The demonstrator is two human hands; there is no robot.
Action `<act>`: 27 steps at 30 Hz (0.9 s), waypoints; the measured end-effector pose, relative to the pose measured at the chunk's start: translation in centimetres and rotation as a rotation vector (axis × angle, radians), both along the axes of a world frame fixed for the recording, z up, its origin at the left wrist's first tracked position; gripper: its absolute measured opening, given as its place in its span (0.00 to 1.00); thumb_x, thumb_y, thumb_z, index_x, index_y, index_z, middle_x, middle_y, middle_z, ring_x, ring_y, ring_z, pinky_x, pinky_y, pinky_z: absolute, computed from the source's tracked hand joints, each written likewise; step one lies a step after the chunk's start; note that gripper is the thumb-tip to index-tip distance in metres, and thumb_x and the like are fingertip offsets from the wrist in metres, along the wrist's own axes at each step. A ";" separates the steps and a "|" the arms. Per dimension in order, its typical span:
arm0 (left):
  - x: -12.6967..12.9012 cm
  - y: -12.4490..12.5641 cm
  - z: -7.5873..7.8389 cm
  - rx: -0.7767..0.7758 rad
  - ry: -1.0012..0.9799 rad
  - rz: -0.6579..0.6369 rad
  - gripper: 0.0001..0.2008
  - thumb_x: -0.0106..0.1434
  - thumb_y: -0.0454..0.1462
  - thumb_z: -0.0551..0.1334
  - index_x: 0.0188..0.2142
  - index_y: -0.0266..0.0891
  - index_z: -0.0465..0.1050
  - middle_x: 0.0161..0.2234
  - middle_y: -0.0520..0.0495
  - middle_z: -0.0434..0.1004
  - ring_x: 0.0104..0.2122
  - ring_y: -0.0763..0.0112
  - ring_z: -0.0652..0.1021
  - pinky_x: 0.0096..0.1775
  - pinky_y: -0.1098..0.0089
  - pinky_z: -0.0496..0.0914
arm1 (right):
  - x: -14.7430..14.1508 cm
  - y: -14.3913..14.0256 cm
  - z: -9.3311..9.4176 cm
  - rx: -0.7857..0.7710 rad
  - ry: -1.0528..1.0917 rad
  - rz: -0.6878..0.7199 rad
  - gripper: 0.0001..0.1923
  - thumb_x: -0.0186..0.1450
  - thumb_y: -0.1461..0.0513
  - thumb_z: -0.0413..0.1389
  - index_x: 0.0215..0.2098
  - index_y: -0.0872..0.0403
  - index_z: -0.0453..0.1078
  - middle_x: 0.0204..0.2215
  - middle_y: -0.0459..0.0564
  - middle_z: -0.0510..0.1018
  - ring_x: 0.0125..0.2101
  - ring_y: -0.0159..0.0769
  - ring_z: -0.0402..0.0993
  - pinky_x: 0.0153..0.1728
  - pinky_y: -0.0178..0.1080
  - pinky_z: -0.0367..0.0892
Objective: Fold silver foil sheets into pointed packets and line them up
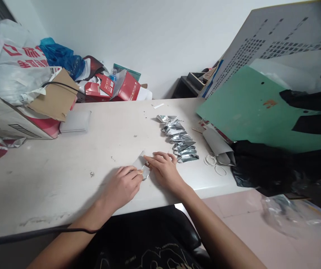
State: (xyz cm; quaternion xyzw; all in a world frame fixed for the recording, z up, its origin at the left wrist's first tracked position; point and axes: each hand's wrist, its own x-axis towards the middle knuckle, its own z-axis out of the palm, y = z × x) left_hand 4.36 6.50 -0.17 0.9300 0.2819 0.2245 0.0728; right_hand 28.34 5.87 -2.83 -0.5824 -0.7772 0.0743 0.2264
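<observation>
A small piece of silver foil paper [139,161] lies near the front of the white table, partly hidden under my fingers. My left hand [125,184] pinches its near edge, fingertips bent against the sheet. From the other side my right hand [164,170] presses on the foil with its index finger and thumb, the remaining fingers curled. Just beyond my right hand runs a row of several folded silver foil pieces [180,138], overlapping one another.
White rubber bands [210,160] and a rolled grey sheet [218,144] lie at the right, beside black plastic bags [250,164] and a green board [261,108]. Boxes with a white plastic bag [11,71] fill the left. A whitish flat box [75,121] sits near them.
</observation>
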 end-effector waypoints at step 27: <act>-0.1 -1.6 0.0 -0.141 -0.154 0.227 0.08 0.75 0.32 0.62 0.45 0.46 0.79 0.45 0.50 0.85 0.52 0.60 0.83 0.65 0.42 0.70 | -2.1 -2.2 0.8 0.075 -0.039 -0.069 0.11 0.77 0.55 0.56 0.52 0.44 0.79 0.53 0.52 0.83 0.57 0.51 0.70 0.58 0.54 0.53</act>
